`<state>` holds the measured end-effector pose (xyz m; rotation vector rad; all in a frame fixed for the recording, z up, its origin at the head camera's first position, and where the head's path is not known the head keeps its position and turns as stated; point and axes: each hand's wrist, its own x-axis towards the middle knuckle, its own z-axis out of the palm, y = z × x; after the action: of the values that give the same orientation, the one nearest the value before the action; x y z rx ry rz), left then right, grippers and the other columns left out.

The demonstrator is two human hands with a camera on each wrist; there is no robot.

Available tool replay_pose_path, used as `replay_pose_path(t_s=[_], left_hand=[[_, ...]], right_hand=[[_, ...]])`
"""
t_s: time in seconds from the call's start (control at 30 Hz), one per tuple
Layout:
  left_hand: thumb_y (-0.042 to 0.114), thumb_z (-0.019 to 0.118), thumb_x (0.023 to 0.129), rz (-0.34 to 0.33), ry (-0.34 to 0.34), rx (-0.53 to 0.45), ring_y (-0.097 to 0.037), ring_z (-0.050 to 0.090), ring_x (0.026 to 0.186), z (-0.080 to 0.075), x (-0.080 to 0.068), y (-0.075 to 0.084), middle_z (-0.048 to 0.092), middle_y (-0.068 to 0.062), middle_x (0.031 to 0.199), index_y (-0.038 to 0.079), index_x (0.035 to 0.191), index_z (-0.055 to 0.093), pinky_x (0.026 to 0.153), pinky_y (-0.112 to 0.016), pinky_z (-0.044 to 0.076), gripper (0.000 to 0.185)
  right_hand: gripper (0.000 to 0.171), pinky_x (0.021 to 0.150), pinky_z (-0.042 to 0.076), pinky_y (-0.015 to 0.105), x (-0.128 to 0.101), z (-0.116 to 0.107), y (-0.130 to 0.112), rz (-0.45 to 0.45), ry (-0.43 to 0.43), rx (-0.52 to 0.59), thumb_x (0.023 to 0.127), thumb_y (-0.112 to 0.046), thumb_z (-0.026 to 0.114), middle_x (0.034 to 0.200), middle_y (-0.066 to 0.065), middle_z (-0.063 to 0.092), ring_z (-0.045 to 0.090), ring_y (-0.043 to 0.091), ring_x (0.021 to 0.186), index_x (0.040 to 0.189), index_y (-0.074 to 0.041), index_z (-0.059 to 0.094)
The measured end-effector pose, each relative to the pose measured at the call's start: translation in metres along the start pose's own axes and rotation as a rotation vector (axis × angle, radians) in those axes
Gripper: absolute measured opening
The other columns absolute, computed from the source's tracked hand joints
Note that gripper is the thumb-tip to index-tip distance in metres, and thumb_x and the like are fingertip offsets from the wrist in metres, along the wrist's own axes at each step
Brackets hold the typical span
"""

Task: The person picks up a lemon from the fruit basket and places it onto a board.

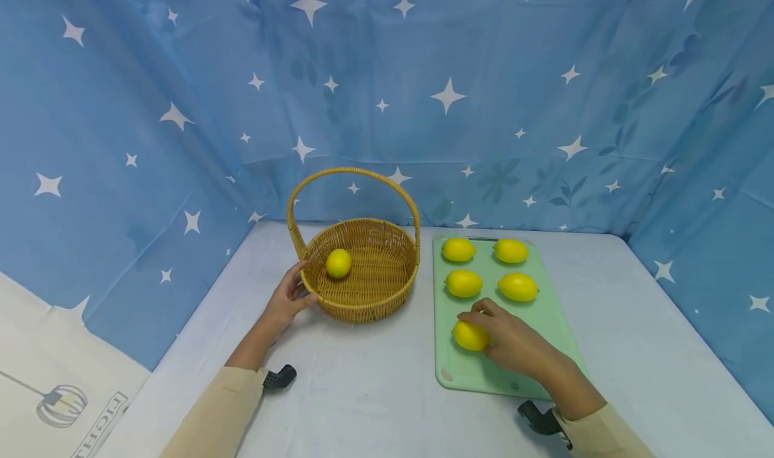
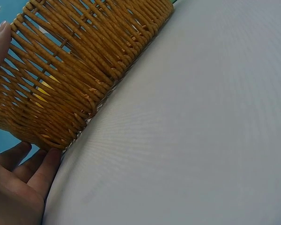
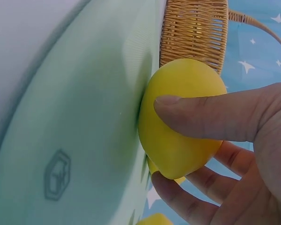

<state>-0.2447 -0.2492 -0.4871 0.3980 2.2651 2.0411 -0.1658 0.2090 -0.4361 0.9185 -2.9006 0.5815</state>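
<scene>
With thumb and fingers, my right hand grips a yellow lemon at the near part of a pale green tray. In the right wrist view the thumb lies across this lemon, and the fingers are on its other side. My left hand holds the left side of a round wicker basket. In the left wrist view its thumb is at the rim and its fingers touch the lower wall. Inside the basket, towards its left, sits one lemon.
Several more lemons rest on the tray beyond my right hand, among them one lemon at the right. The basket's tall arched handle rises above it. A white cloth covers the table, and a blue starry curtain hangs behind.
</scene>
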Motion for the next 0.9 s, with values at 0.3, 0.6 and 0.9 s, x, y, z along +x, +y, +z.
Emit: replay_pose_path(t_s=[0.3, 0.6, 0.9], left_hand=[[0.005, 0.064, 0.094, -0.008, 0.001, 0.009, -0.043, 0.019, 0.142, 0.008, -0.008, 0.023, 0.015, -0.026, 0.157, 0.010, 0.156, 0.017, 0.112, -0.053, 0.022, 0.078], [0.011, 0.068, 0.093, 0.009, -0.013, -0.001, -0.044, 0.020, 0.141, 0.007, -0.009, 0.023, 0.015, -0.026, 0.156, 0.011, 0.156, 0.016, 0.111, -0.053, 0.024, 0.082], [0.010, 0.068, 0.093, 0.013, -0.011, -0.004, -0.045, 0.021, 0.141, 0.006, -0.007, 0.018, 0.016, -0.027, 0.156, 0.012, 0.156, 0.017, 0.110, -0.054, 0.024, 0.081]], right_hand=[[0.068, 0.073, 0.051, 0.029, 0.001, -0.002, 0.001, 0.004, 0.002, 0.002, 0.066, 0.014, 0.072, 0.115, 0.002, 0.051, 0.054, 0.016, 0.092, 0.129, -0.011, 0.063], [0.070, 0.076, 0.052, 0.031, 0.001, -0.011, 0.000, 0.015, -0.038, 0.017, 0.068, 0.008, 0.078, 0.118, 0.003, 0.051, 0.054, 0.018, 0.096, 0.133, -0.010, 0.060], [0.069, 0.081, 0.051, 0.035, 0.013, -0.019, -0.009, -0.002, -0.079, -0.010, 0.071, -0.011, 0.086, 0.121, 0.001, 0.052, 0.054, 0.014, 0.096, 0.134, -0.014, 0.059]])
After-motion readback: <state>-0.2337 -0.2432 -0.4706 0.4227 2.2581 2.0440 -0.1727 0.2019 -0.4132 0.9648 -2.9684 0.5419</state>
